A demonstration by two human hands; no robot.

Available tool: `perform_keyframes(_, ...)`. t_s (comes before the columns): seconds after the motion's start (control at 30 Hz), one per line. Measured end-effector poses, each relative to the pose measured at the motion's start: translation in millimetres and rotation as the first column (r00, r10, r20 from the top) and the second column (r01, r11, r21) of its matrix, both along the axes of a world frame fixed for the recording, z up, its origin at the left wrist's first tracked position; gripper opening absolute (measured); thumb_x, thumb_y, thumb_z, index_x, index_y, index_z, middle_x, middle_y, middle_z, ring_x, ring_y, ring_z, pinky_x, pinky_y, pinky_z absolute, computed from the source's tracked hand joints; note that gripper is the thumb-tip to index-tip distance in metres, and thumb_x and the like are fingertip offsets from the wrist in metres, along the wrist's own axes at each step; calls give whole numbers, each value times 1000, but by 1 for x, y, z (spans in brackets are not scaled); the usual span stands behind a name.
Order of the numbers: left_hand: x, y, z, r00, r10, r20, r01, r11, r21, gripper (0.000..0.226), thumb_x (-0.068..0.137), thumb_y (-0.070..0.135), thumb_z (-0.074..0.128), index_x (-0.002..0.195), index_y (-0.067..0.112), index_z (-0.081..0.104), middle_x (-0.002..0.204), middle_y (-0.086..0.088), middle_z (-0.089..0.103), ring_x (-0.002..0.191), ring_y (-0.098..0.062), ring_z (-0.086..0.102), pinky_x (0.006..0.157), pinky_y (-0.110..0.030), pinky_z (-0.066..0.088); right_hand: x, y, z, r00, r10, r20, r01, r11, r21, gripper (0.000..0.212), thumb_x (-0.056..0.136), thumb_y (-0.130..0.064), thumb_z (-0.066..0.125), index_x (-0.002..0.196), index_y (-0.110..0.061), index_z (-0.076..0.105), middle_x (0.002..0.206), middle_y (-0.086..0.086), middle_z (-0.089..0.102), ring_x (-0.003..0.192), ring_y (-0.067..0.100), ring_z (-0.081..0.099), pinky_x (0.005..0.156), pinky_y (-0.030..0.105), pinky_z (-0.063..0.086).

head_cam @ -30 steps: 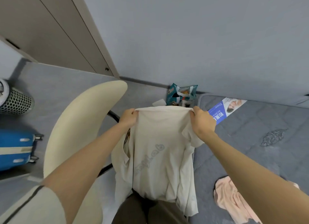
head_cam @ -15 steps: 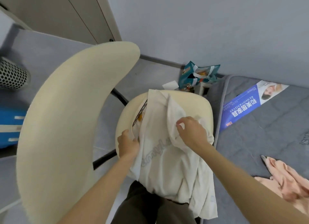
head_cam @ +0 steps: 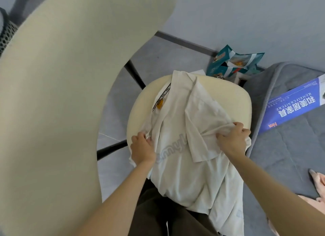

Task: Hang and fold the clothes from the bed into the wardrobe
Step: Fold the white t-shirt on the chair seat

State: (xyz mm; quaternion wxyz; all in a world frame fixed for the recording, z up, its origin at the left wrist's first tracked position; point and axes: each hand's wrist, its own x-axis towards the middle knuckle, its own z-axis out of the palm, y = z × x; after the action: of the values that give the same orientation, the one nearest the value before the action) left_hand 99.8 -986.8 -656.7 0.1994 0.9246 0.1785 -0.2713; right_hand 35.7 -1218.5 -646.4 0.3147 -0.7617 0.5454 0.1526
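On the cream padded chair seat [head_cam: 233, 102] beside the grey quilted mattress [head_cam: 281, 147], I see the white cotton T-shirt [head_cam: 184, 174] spread, my left hand [head_cam: 143, 147] and right hand [head_cam: 233, 139] each pinching its fabric.

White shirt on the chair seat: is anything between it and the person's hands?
Nothing visible is. The left hand and the right hand already pinch the white shirt at its two sides as it lies on the chair seat. Where it must go is out of view, so that way cannot be judged.
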Motion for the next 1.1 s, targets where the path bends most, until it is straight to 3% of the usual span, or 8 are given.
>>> perform_keyframes(0.13, 22, -4, 2, 976, 188, 109, -181, 981, -69, 22, 103, 21, 35, 116, 7, 47, 115, -13, 57, 105, -34, 56, 72, -37, 38, 1, -4, -3, 993, -77, 87, 71, 995, 65, 29, 84, -37, 57, 102, -15, 51, 105, 12, 59, 79, 36, 66, 72, 48, 57)
perform_keyframes(0.27, 52, -15, 17, 858, 478, 188, -416, 861, -291, 14, 104, 20, 32, 106, 12, 43, 90, -11, 64, 76, -34, 65, 61, -37, 52, 3, -16, 1, 977, -193, 93, 202, 975, -97, 35, 85, -29, 57, 115, -12, 50, 120, 20, 52, 101, 43, 58, 94, 50, 45)
perform_keyframes(0.33, 66, -20, 17, 821, 518, 241, -417, 831, -368, 9, 103, 18, 30, 99, 15, 38, 78, -4, 65, 73, -30, 65, 72, -38, 55, 6, -27, 9, 970, -226, 93, 242, 942, -233, 34, 91, -18, 56, 122, -5, 49, 125, 26, 50, 111, 46, 50, 100, 47, 34)
perform_keyframes(0.47, 85, -36, 12, 887, 412, 210, -298, 856, -422, 23, 101, 13, 34, 123, 19, 36, 115, -8, 62, 107, -29, 59, 88, -35, 45, 18, -49, 14, 961, -136, 242, 229, 879, -417, 29, 91, -11, 51, 118, 1, 53, 116, 31, 52, 107, 47, 49, 98, 48, 32)
perform_keyframes(0.57, 84, -51, 7, 956, 228, 187, -126, 889, -441, 57, 95, -2, 36, 145, 20, 22, 149, -5, 37, 129, -25, 44, 102, -29, 35, 32, -60, 13, 970, -109, 217, 172, 939, -298, 49, 91, -17, 55, 138, -10, 42, 138, 21, 38, 123, 39, 39, 104, 40, 24)
perform_keyframes(0.77, 47, -82, 1, 958, -136, 252, 242, 855, -459, 40, 96, 2, 40, 133, 14, 49, 135, -4, 49, 126, -17, 45, 96, -12, 29, 19, -43, 20, 964, 143, 226, -88, 967, -239, 49, 87, -6, 57, 135, -15, 47, 153, 11, 20, 134, 33, 26, 101, 38, 31)
perform_keyframes(0.97, 53, -125, -6, 895, -383, 231, 447, 757, -477, 37, 94, 3, 44, 128, 12, 57, 134, -8, 52, 125, -22, 46, 106, -28, 33, 1, -33, 8, 923, 385, 3, -384, 923, -15, 62, 82, -31, 69, 137, -23, 41, 131, 1, 45, 121, 28, 36, 99, 38, 31)
perform_keyframes(1.1, 71, -137, -13, 894, -435, 109, 433, 774, -461, 36, 95, 9, 45, 130, 13, 57, 136, -11, 48, 128, -26, 44, 110, -34, 30, 10, -41, 18, 956, 233, 179, -221, 972, -85, 13, 93, -21, 54, 105, -18, 56, 76, -8, 57, 96, 25, 55, 86, 36, 34)
